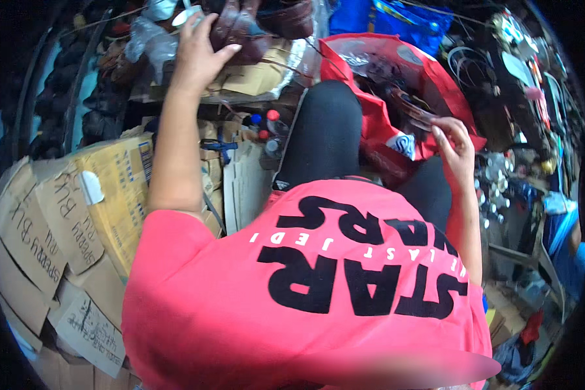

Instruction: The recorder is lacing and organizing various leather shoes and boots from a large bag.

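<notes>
At the far left of the work area, my left hand (pixel 201 60) reaches out with its thumb spread from its fingers. Its fingertips are next to a small white round container (pixel 187 16), and its thumb lies against glossy dark brown leather-like pieces (pixel 246 40). I see nothing gripped in it. My right hand (pixel 455 140) pinches the end of a clear, shiny strip (pixel 417 116) over a large red bag (pixel 461 97). The strip's far end lies among dark items in the bag, too blurred to name.
Cardboard boxes (pixel 114 195) are stacked on my left. Bottles with red and blue caps (pixel 274 127) stand beside my knee. A blue bag (pixel 406 23) lies beyond the red one. Small bottles (pixel 494 175) and cluttered goods crowd the right side.
</notes>
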Tool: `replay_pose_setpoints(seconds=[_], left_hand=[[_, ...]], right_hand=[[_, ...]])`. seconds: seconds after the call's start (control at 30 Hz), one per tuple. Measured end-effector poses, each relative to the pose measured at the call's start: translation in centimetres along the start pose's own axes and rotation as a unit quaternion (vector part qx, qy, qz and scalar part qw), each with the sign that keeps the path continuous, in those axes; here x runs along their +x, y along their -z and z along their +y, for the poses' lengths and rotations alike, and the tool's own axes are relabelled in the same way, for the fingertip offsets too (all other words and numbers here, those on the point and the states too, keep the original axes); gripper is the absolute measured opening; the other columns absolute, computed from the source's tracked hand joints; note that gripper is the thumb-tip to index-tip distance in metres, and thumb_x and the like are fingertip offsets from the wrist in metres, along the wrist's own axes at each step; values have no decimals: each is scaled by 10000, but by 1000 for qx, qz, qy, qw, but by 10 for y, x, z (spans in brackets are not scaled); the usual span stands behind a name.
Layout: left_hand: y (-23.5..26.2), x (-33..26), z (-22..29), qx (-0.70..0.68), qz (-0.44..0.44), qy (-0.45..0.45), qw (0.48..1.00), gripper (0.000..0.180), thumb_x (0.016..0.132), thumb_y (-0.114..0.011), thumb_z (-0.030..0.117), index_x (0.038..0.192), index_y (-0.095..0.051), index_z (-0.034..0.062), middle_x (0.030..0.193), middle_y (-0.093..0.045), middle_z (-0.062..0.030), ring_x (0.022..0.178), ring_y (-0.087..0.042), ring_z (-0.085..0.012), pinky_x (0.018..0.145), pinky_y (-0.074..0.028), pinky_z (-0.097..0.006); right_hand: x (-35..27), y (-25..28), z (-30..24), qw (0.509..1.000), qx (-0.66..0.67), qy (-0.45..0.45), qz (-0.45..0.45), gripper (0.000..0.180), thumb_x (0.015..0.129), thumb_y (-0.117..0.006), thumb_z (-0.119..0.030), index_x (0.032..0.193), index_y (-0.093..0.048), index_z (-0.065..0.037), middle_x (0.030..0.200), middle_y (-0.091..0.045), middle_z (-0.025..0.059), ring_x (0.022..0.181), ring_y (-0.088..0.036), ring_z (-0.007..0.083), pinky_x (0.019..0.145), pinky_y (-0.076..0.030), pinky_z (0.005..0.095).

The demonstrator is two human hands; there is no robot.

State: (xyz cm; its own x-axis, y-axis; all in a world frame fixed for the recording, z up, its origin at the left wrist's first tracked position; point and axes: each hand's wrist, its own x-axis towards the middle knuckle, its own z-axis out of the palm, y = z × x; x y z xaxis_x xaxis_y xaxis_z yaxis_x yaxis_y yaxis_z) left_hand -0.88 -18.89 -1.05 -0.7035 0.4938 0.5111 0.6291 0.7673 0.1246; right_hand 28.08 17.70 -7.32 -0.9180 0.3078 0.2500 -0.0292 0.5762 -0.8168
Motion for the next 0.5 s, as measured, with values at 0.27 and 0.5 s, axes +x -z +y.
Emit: replay_pose_setpoints(seconds=[0.27, 0.5], left_hand=[[-19, -6, 123, -215, -45, -173, 960, 363, 718, -737, 158, 1048, -619, 65, 1077, -601, -113, 1059, -555, -272, 925, -440, -372], [-147, -54, 253, -58, -322, -382, 864, 529, 713, -699, 177, 1215, -537, 150, 1270, -506, -96, 1228, -447, -287, 999, -302, -611]], right_hand=[[-2, 8, 54, 984, -95, -150, 20, 199, 823, -663, -158, 992, -678, -56, 987, -612, 84, 930, -593, 181, 828, -459, 288], [30, -32, 84, 897, -420, -60, -123, 478, 737, -707, -307, 1186, -594, -189, 1261, -541, 51, 1178, -485, 260, 931, -389, 500]])
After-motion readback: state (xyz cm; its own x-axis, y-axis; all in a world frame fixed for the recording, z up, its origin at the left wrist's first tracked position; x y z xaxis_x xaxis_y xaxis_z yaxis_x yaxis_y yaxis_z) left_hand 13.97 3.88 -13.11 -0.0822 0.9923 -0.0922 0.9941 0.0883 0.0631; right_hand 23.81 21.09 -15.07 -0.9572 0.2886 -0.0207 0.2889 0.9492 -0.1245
